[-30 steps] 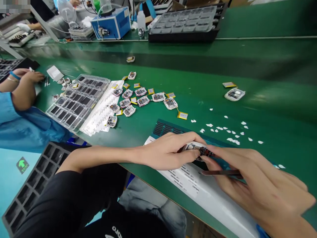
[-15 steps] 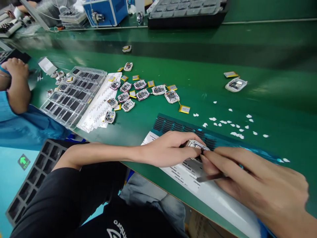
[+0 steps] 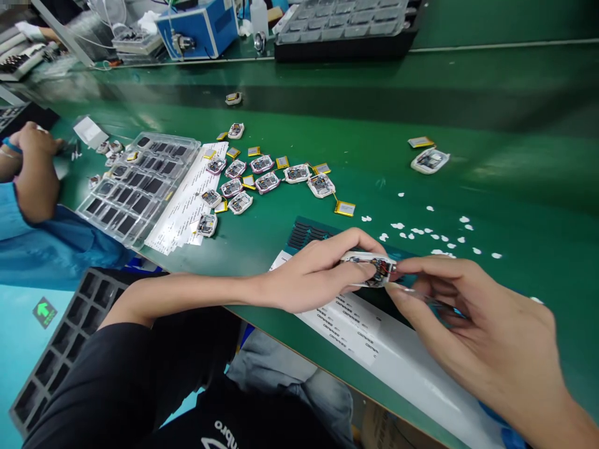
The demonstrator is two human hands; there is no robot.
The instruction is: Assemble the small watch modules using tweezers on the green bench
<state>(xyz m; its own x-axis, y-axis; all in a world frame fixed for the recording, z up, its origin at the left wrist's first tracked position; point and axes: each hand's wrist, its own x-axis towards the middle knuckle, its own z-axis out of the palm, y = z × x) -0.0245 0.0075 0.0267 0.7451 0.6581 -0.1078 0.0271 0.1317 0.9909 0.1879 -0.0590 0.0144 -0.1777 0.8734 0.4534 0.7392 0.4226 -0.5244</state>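
Note:
My left hand point(image 3: 322, 274) is closed around an open white device housing point(image 3: 381, 272), its thumb lying over the exposed circuit board and wires. At the housing's right end, my right hand point(image 3: 477, 318) touches the edge with thumb and forefinger. A slim metal tool, seemingly tweezers point(image 3: 423, 295), lies across the right hand's fingers; the palm hides part of it. Beneath the housing are a sheet of dark strips point(image 3: 304, 232) and a white label sheet point(image 3: 349, 321).
Several open housings point(image 3: 267, 182) with yellow-edged batteries point(image 3: 345, 207) lie left of centre; another housing point(image 3: 430, 160) sits at right. White paper bits point(image 3: 415, 232) are scattered beyond my hands. A clear compartment tray point(image 3: 140, 187) stands near a co-worker's arm point(image 3: 37, 168).
The housing has turned so its inside shows more. My right hand has opened out somewhat, and the metal tool has swung back from below the housing into the fingers.

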